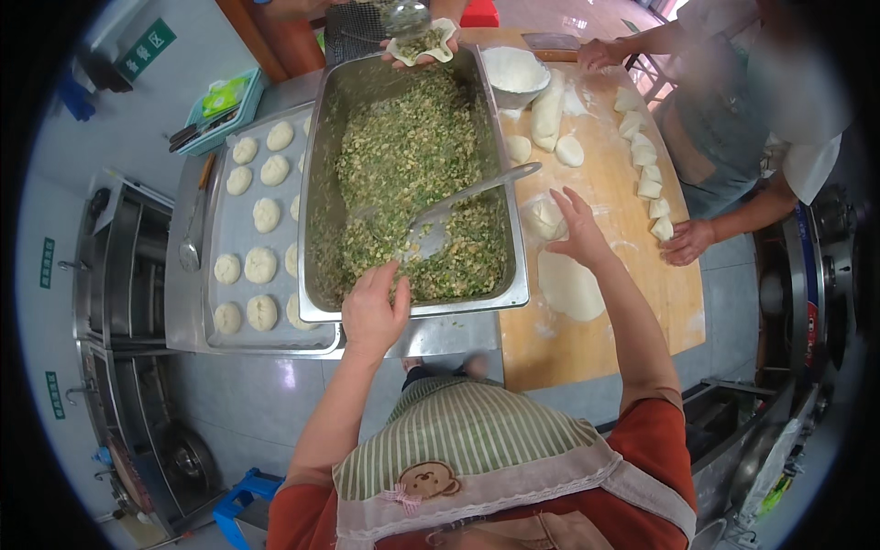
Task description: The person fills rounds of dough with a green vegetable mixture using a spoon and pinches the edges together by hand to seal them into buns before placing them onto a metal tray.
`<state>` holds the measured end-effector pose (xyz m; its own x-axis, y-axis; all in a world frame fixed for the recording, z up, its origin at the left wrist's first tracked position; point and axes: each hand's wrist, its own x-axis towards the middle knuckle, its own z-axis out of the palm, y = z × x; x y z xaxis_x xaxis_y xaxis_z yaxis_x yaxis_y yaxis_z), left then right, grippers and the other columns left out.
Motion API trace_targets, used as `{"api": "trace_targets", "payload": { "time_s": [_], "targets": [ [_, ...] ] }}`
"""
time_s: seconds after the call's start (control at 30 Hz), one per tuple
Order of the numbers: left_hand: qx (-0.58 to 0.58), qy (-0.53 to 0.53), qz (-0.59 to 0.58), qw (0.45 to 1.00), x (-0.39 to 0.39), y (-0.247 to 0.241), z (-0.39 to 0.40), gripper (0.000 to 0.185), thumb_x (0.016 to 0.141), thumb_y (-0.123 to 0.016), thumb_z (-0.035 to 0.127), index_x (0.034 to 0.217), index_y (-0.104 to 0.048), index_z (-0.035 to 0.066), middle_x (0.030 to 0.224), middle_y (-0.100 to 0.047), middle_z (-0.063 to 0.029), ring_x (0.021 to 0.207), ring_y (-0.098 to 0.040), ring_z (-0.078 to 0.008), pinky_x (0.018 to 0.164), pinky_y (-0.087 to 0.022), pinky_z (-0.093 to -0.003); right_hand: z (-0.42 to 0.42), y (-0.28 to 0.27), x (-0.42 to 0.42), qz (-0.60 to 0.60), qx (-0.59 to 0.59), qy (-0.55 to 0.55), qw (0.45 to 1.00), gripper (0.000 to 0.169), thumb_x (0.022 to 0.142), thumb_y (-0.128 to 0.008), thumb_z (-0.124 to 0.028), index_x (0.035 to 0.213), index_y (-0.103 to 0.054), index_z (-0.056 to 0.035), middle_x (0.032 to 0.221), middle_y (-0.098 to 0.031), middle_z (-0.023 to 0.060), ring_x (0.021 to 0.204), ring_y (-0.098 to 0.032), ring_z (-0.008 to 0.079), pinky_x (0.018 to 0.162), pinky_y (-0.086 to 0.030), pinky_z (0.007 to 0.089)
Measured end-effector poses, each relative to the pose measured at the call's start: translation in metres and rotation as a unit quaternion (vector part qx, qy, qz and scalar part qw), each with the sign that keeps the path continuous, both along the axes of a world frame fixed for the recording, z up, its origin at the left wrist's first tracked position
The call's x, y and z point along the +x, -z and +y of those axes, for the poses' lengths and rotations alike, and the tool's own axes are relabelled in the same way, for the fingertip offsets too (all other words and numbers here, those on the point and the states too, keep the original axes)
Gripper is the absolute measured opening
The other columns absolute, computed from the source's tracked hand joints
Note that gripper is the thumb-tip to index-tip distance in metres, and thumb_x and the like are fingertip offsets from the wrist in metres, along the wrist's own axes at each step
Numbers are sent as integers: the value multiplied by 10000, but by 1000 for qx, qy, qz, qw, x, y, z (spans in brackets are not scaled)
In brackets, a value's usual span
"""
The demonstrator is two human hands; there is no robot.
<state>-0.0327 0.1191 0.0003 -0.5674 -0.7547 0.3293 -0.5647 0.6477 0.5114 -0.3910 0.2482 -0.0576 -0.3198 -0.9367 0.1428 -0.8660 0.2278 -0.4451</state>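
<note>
My left hand is over the near rim of a deep steel pan, thumb raised and holding nothing. Chopped green and pale-yellow filling covers the pan's bottom, and a metal spoon rests in it with its handle across the right rim. On the wooden board, my right hand is spread beside a pleated dough bun; whether the fingertips touch it I cannot tell. Just nearer to me lies a flat round dough wrapper.
Buns sit in rows on a lined tray at left, beside a metal ladle. A co-worker's hand touches a row of dough pieces. Beyond the pan, another person holds a filled wrapper. A flour bowl stands behind a dough roll.
</note>
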Motion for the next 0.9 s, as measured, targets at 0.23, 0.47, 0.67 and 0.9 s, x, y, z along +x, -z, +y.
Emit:
{"api": "trace_targets", "payload": {
  "time_s": [0.23, 0.47, 0.67, 0.9],
  "targets": [
    [-22, -3, 1, 1000, 1, 2, 1, 204, 844, -595, 145, 1017, -633, 43, 858, -644, -137, 765, -631, -319, 661, -501, -389, -30, -26, 20, -18, 190, 146, 971, 893, 602, -828, -417, 1343, -426, -122, 1299, -456, 191, 1179, -457, 389, 955, -444, 438],
    [-17, 1, -31, 999, -1, 2, -1, 232, 850, -582, 204, 1017, -638, 53, 897, -650, -126, 797, -634, -317, 670, -519, -406, -33, 10, 12, 85, 67, -73, 991, 703, 671, -796, -327, 1271, -499, -110, 1301, -476, 122, 1199, -438, 359, 959, -444, 418],
    [-16, -7, -23, 1000, -4, 3, 2, 191, 858, -579, 144, 994, -653, 33, 871, -659, -135, 733, -647, -281, 653, -512, -360, -20, 27, 3, -212, -6, 22, 977, 510, 799, -710, -224, 1248, -520, -75, 1234, -574, 97, 1127, -553, 260, 933, -466, 372],
    [15, -12, -25, 1000, -2, 10, -1, 212, 847, -580, 188, 1003, -651, 62, 896, -659, -127, 786, -643, -304, 674, -518, -393, 20, 6, 22, -883, -208, 20, 420, 627, 946, -372, -577, 1290, -464, -61, 1199, -570, 180, 1073, -592, 303, 831, -534, 461]
  ]
}}
